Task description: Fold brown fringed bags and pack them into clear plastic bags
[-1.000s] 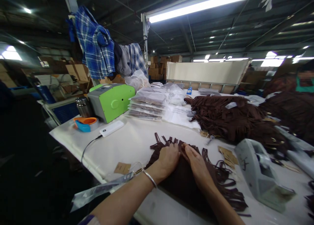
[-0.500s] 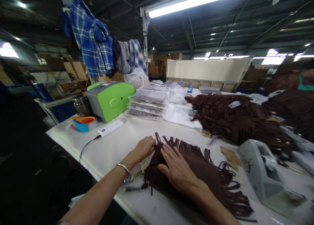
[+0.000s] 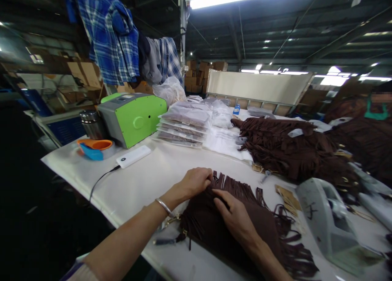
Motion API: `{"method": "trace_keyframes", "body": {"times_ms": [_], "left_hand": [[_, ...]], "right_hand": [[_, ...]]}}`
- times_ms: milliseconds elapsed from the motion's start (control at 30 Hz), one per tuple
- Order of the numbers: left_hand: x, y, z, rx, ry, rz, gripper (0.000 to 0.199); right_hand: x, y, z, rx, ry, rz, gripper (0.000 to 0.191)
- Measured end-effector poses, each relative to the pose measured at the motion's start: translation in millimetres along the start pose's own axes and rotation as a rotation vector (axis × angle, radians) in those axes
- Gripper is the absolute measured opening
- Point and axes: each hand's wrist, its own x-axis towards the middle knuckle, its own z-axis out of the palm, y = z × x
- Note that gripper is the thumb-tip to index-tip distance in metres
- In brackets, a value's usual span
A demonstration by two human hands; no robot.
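A dark brown fringed bag [image 3: 254,215] lies flat on the white table in front of me, its strips spread along the far and right edges. At its far left edge my left hand [image 3: 196,182] is closed, the fingers pinching the fringe. My right hand [image 3: 239,217] rests on top of the bag, thumb and forefinger apart, the fingertips just below my left hand; its other fingers are partly hidden. A gold clasp [image 3: 174,220] and a tassel with a wrapped end [image 3: 167,241] stick out at the bag's near left side.
A grey tape dispenser [image 3: 324,224] stands to the right. Behind it lie heaped brown fringed bags [image 3: 284,146]. Packed clear bags [image 3: 183,123] are stacked beyond. At left are a green machine [image 3: 137,117], a white power bank [image 3: 134,156], orange tape [image 3: 98,144] and a flask [image 3: 91,123]. Another person is at far right.
My left hand has moved right along the bag's far edge. My right hand has drawn back slightly, its fingers no longer flat over the fringe. The view has shifted a little.
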Motion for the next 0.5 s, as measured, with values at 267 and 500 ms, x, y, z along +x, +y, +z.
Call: {"method": "trace_keyframes", "body": {"times_ms": [267, 500], "left_hand": [[-42, -3, -9.3, -0.171, 0.038, 0.074, 0.022], [-93, 5, -1.8, 0.069, 0.001, 0.071, 0.009]], "right_hand": [[-5, 7, -18, -0.001, 0.132, -0.030, 0.027], [4, -5, -10, -0.076, 0.062, -0.146, 0.021]]}}
